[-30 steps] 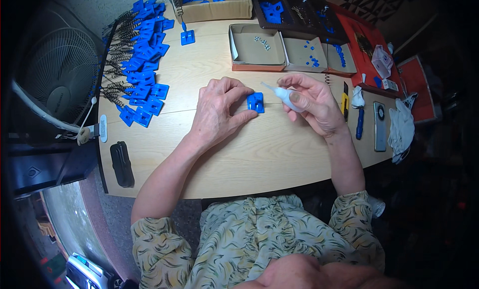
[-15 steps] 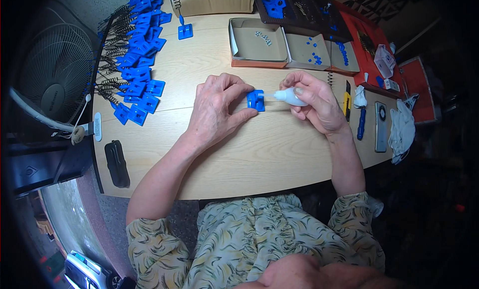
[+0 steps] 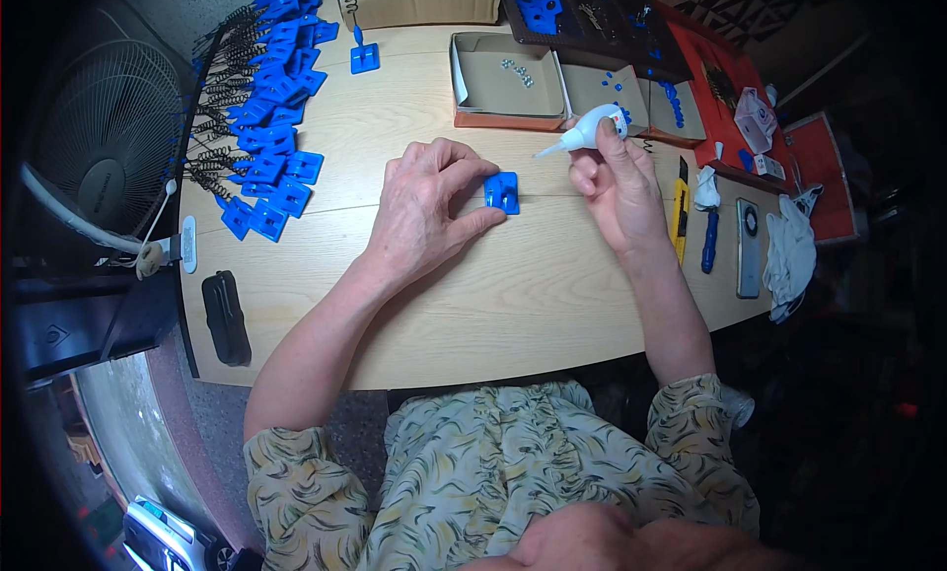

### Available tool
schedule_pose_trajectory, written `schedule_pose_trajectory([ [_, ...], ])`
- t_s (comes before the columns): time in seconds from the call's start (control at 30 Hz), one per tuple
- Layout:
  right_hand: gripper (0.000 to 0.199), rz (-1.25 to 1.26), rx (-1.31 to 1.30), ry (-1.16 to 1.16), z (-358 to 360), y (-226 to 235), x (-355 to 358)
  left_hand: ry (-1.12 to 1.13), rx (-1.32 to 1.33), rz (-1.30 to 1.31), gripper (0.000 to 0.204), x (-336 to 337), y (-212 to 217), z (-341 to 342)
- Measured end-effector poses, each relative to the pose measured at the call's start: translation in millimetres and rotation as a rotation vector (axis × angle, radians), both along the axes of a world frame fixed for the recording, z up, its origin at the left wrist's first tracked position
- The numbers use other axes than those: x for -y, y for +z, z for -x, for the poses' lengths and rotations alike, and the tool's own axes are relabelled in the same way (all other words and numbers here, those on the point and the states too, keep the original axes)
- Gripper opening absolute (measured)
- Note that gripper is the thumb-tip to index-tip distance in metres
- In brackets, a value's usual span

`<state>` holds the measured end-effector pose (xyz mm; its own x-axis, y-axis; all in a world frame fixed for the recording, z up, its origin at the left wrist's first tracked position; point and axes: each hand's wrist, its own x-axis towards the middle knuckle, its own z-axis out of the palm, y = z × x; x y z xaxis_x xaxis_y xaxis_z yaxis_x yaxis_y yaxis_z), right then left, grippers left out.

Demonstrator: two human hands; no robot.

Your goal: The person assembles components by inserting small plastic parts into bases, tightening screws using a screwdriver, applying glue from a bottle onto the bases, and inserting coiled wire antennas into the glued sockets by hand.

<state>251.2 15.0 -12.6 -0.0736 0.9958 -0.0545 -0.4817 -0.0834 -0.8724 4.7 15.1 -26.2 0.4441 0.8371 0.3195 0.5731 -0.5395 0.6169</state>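
My left hand (image 3: 426,198) rests on the wooden table, its thumb and fingers closed on the edge of a small square blue plastic piece (image 3: 503,193). The piece lies with its raised middle part upward. To the right, my right hand (image 3: 626,181) grips a small white squeeze bottle (image 3: 595,127) with a thin nozzle. The bottle is lifted off the table, its nozzle tip up and to the right of the blue piece, apart from it.
Blue pieces with black springs (image 3: 266,137) are piled at the left. Shallow cardboard boxes (image 3: 508,119) with clear and blue bits stand at the back. On the right lie a yellow cutter (image 3: 681,216), a blue-handled tool (image 3: 710,241) and a phone (image 3: 749,246). A black case (image 3: 227,320) lies front left.
My right hand has drawn the squeeze bottle up and to the right, away from the blue piece its nozzle was at. My left hand stays on the piece.
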Motion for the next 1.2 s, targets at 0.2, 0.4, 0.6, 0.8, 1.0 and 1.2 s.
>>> schedule_pose_trajectory([
  [0.2,0.041,-0.088,0.396,-0.078,15,7,9,0.006,-0.005,0.002,0.041,0,0,1],
  [0.4,0.038,-0.103,0.496,-0.091,22,5,10,0.0,0.002,0.003,0.041,-1,-1,1],
  [0.6,0.038,-0.102,0.514,-0.081,21,3,9,0.004,0.008,0.001,0.042,0,-2,1],
  [0.8,0.038,-0.101,0.527,-0.076,22,3,9,0.002,0.013,-0.01,0.042,-1,-4,1],
  [1.0,0.037,-0.119,0.544,-0.088,24,6,10,0.005,0.006,-0.028,0.042,-1,-4,1],
  [1.2,0.036,-0.237,0.663,-0.104,25,9,14,0.004,0.005,-0.05,0.043,-1,-6,2],
])
